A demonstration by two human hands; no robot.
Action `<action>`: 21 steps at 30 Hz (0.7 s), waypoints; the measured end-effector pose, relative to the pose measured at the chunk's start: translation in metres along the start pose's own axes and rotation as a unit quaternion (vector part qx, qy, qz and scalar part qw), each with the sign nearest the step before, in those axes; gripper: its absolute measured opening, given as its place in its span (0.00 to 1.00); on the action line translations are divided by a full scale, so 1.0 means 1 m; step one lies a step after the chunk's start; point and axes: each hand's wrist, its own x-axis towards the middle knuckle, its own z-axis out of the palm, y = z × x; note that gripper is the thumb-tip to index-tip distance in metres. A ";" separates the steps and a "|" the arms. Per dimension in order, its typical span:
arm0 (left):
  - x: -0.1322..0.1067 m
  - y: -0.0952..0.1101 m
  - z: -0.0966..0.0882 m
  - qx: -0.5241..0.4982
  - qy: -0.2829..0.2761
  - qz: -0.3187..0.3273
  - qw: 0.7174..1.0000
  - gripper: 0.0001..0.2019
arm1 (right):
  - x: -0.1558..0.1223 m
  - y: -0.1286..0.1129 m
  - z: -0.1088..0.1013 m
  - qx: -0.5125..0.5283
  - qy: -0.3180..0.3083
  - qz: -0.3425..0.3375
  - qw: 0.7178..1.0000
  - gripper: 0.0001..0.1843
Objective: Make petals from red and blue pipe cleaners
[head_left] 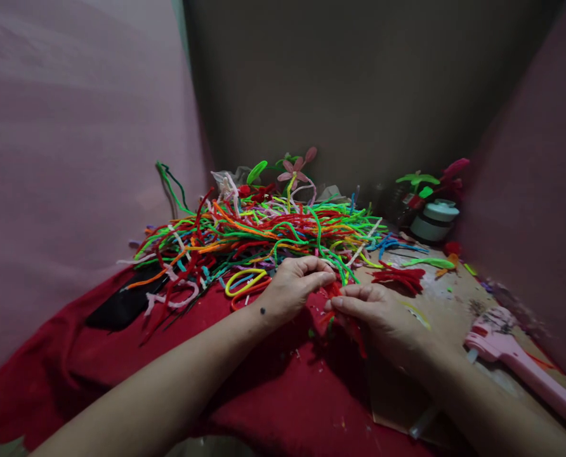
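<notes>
My left hand [295,285] and my right hand [382,314] meet over a small red pipe-cleaner piece [333,304] with a bit of green in it. Both hands are closed, fingers pinching the red piece from either side. Just behind them lies a big tangled heap of coloured pipe cleaners [264,235] in green, red, orange, yellow, blue and white. A yellow loop [245,279] lies at the heap's near edge, left of my left hand. The piece rests low above a red cloth [273,393].
Finished pipe-cleaner flowers [297,168] stand behind the heap. A white jar [436,220] with green and pink flowers sits at back right. A pink glue gun [516,362] lies on brown cardboard [449,298] at right. A black object [121,308] lies at left. Pink walls enclose both sides.
</notes>
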 end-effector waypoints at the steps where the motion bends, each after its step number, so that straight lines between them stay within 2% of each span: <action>1: 0.000 0.001 0.000 0.010 0.002 0.000 1.000 0.06 | -0.001 -0.001 0.001 0.000 -0.001 0.002 1.000 0.14; 5: 0.000 -0.005 0.001 -0.022 0.000 -0.013 1.000 0.07 | -0.001 -0.002 0.002 -0.011 0.012 -0.012 1.000 0.14; 9: 0.000 -0.014 0.002 -0.096 -0.039 -0.058 0.993 0.11 | -0.001 -0.001 -0.001 -0.041 0.035 -0.024 0.998 0.14; 13: -0.001 -0.013 0.003 -0.040 -0.017 -0.057 0.997 0.09 | -0.003 -0.003 0.002 -0.075 0.054 -0.016 0.996 0.15; 15: -0.002 -0.011 0.004 0.033 0.005 -0.013 0.999 0.07 | -0.004 -0.005 0.003 -0.088 0.066 -0.013 0.994 0.15; 17: -0.003 -0.010 0.004 0.118 0.022 0.067 0.991 0.07 | -0.004 -0.005 0.004 -0.093 0.068 -0.018 0.993 0.16; 21: -0.006 -0.012 0.005 0.247 0.039 0.205 0.946 0.10 | -0.001 -0.002 0.003 -0.074 0.049 -0.007 0.996 0.14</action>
